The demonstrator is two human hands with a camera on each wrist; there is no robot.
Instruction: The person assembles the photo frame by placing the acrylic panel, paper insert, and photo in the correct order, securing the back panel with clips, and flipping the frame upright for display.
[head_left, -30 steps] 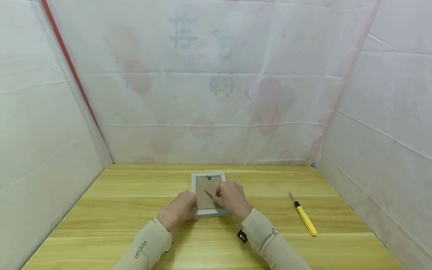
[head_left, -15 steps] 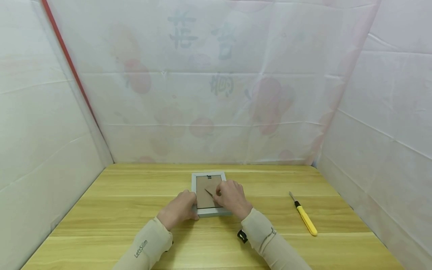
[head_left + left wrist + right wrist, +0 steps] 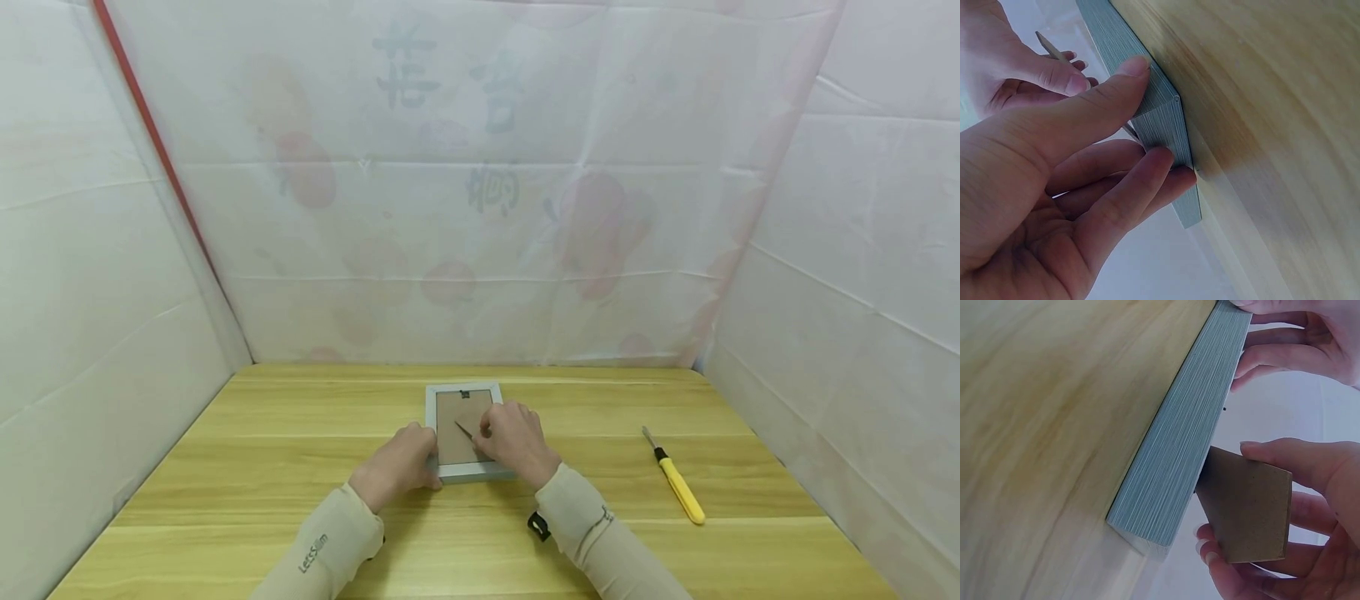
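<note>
A small grey-blue picture frame (image 3: 467, 429) lies face down on the wooden table (image 3: 300, 467), its brown backing up. My left hand (image 3: 397, 467) grips the frame's near left corner (image 3: 1160, 119), thumb on top and fingers along the side. My right hand (image 3: 513, 442) pinches the brown cardboard stand flap (image 3: 1247, 512) of the backing, lifted away from the frame's edge (image 3: 1191, 444). The flap's thin edge (image 3: 463, 430) shows between the hands.
A yellow-handled utility knife (image 3: 678, 483) lies on the table to the right of the frame. White sheeting (image 3: 480, 208) walls the table on three sides. A black wrist strap (image 3: 537, 525) shows at my right sleeve.
</note>
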